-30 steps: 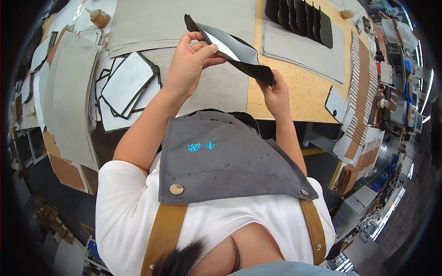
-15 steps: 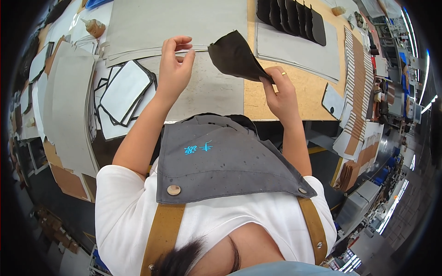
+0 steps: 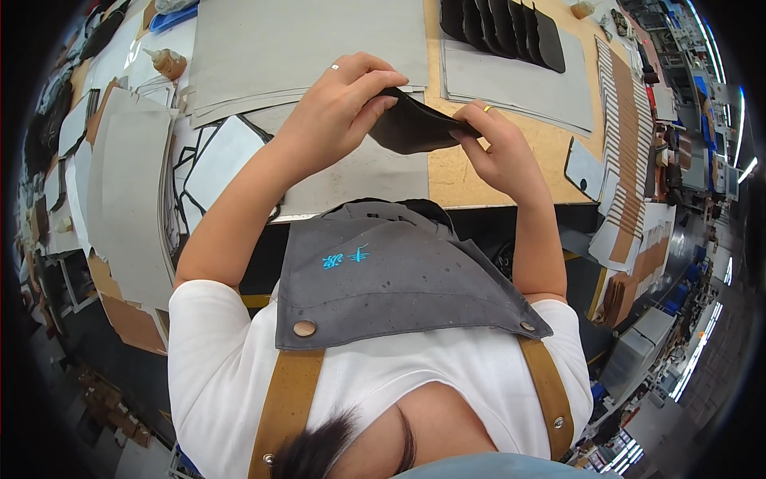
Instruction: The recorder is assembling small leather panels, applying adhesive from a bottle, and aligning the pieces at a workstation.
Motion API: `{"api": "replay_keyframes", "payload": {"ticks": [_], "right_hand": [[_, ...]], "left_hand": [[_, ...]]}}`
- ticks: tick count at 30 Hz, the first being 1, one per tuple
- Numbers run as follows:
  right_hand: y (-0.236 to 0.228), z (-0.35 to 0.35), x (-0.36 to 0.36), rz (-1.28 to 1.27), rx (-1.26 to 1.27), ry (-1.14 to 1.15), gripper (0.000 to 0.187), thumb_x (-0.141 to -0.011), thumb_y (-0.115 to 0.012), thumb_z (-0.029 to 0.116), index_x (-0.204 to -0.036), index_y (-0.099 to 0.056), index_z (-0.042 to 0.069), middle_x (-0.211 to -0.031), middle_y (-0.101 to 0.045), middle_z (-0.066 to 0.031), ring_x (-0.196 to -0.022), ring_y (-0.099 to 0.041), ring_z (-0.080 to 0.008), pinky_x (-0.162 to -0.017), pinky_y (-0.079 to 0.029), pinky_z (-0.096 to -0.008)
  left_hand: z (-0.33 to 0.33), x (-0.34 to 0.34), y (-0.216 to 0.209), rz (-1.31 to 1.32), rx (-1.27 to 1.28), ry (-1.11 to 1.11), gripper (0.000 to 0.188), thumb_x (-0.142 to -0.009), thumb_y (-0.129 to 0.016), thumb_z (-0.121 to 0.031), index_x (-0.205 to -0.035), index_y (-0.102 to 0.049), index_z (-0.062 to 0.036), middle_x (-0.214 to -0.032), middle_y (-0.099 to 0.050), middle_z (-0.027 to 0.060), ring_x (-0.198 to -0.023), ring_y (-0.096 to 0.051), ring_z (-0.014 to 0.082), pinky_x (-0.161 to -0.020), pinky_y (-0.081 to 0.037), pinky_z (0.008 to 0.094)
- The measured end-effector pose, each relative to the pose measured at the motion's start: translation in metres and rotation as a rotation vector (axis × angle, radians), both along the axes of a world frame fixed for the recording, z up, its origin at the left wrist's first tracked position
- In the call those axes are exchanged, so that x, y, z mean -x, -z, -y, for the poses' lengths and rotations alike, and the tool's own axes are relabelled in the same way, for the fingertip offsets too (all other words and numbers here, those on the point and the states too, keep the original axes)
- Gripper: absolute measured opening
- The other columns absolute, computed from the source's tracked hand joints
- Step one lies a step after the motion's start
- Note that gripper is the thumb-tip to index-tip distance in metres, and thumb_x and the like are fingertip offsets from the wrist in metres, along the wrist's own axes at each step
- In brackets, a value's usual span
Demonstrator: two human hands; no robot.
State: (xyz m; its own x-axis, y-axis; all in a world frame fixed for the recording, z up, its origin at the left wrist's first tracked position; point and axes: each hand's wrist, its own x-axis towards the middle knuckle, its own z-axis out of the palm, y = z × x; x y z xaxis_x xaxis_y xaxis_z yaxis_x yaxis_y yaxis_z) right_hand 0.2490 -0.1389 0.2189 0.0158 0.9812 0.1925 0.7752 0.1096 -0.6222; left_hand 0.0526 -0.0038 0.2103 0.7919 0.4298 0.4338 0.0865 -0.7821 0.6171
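A dark, thin, flexible sheet (image 3: pixel 415 126), which looks like a leather piece, is held up above the workbench between both hands. My left hand (image 3: pixel 351 100) pinches its upper left corner between thumb and fingers. The right edge is gripped by my right hand (image 3: pixel 496 144), with the thumb below and the fingers on top. The sheet sags and curves a little between them. Farther back to the right, several similar dark pieces (image 3: pixel 501 32) lie overlapping in a row on grey board.
Grey sheets (image 3: pixel 311 56) cover the back of the bench. White, black-edged panels (image 3: pixel 219 164) lie at left beside stacked grey boards (image 3: pixel 128 168). A brown-filled squeeze bottle (image 3: pixel 166 62) stands behind them. A white panel (image 3: pixel 584 169) and brown strips (image 3: pixel 626 152) are at right.
My left hand has moved right and closed on the dark sheet's free corner. The sheet has tilted from hanging off my right hand alone to being stretched between both hands.
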Motion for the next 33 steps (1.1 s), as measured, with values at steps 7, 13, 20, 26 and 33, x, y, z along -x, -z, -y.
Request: {"api": "replay_keyframes", "payload": {"ticks": [7,13,20,26,33], "right_hand": [[-0.005,-0.005,-0.009,-0.077,0.066,-0.069,0.013,-0.077,-0.057,0.001,-0.089,-0.052,0.002,-0.079,-0.055,-0.0100,-0.071,-0.054,-0.0280,-0.062,-0.042,-0.0349],[-0.011,-0.009,-0.008,-0.017,0.023,-0.084,0.011,-0.077,-0.056,0.000,-0.087,-0.052,0.003,-0.079,-0.055,-0.0084,-0.071,-0.053,-0.0268,-0.062,-0.041,-0.0352],[-0.009,-0.002,-0.002,0.111,-0.118,-0.048,0.009,-0.076,-0.057,-0.001,-0.083,-0.054,0.003,-0.079,-0.055,-0.0054,-0.067,-0.050,-0.0250,-0.063,-0.040,-0.0355],[-0.011,-0.005,0.000,0.126,-0.123,-0.059,0.010,-0.076,-0.056,-0.002,-0.083,-0.054,0.004,-0.079,-0.055,-0.0056,-0.067,-0.050,-0.0249,-0.063,-0.040,-0.0349],[-0.008,-0.009,-0.008,0.043,-0.035,-0.114,0.013,-0.076,-0.055,-0.002,-0.087,-0.053,0.004,-0.078,-0.055,-0.0080,-0.070,-0.052,-0.0266,-0.064,-0.041,-0.0361]], "left_hand": [[-0.003,-0.001,-0.017,-0.061,0.212,0.068,0.016,-0.082,-0.059,-0.004,-0.097,-0.061,-0.0036,-0.088,-0.056,0.0038,-0.074,-0.055,0.0141,-0.064,-0.045,0.0244],[-0.003,0.002,-0.031,-0.158,0.353,-0.001,0.017,-0.080,-0.061,-0.004,-0.097,-0.061,-0.0040,-0.092,-0.056,0.0030,-0.078,-0.055,0.0111,-0.062,-0.043,0.0213],[-0.003,0.007,-0.026,-0.074,0.392,0.003,0.022,-0.080,-0.060,-0.003,-0.101,-0.059,-0.0045,-0.103,-0.055,0.0032,-0.089,-0.054,0.0114,-0.063,-0.044,0.0212],[0.001,0.003,-0.026,-0.002,0.236,0.031,0.016,-0.080,-0.060,-0.002,-0.096,-0.061,-0.0036,-0.099,-0.057,0.0042,-0.087,-0.056,0.0123,-0.064,-0.045,0.0223],[-0.004,0.002,-0.029,-0.092,0.374,0.064,0.009,-0.083,-0.058,-0.002,-0.091,-0.061,0.0007,-0.088,-0.055,0.0044,-0.077,-0.057,0.0116,-0.067,-0.048,0.0229]]}}
